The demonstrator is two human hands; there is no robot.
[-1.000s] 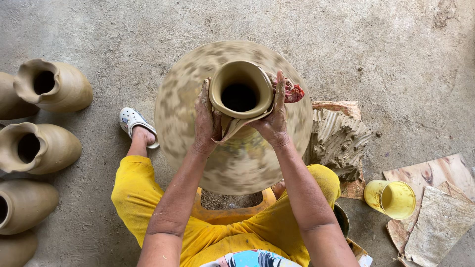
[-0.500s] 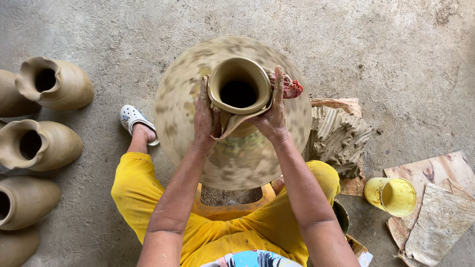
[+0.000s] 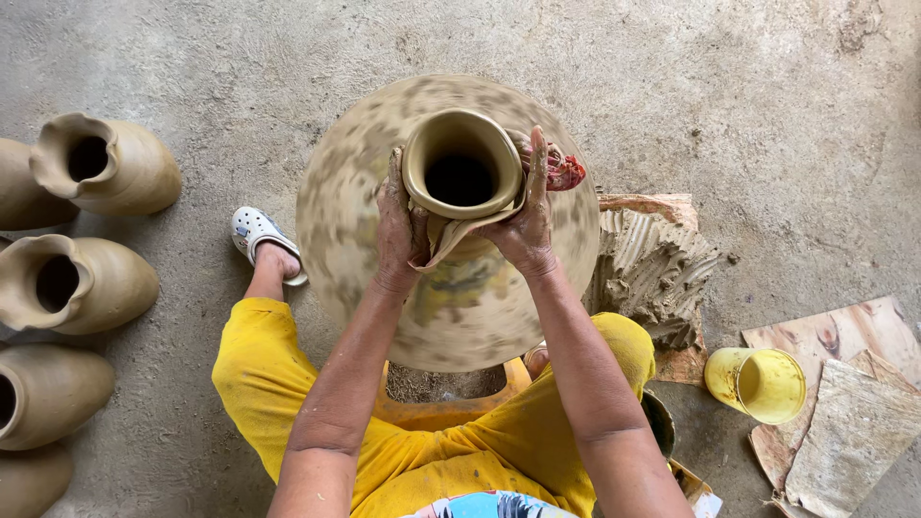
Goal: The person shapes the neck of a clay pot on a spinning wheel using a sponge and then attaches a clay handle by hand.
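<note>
Both hands have barely shifted: left hand (image 3: 401,225) and right hand (image 3: 526,216) wrap a wet cloth (image 3: 451,235) round the neck (image 3: 460,163) of the big pot (image 3: 446,225). Soft, slippery clay, probably heavy; support gently, evenly.

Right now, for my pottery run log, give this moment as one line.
left hand: on pot neck | right hand: on neck with wet cloth | big clay pot: blurred

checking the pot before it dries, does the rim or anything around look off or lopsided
The rim of the big pot is not round: it comes to a corner at its lower right, beside the right hand. Nothing looks spilled or broken.
</note>
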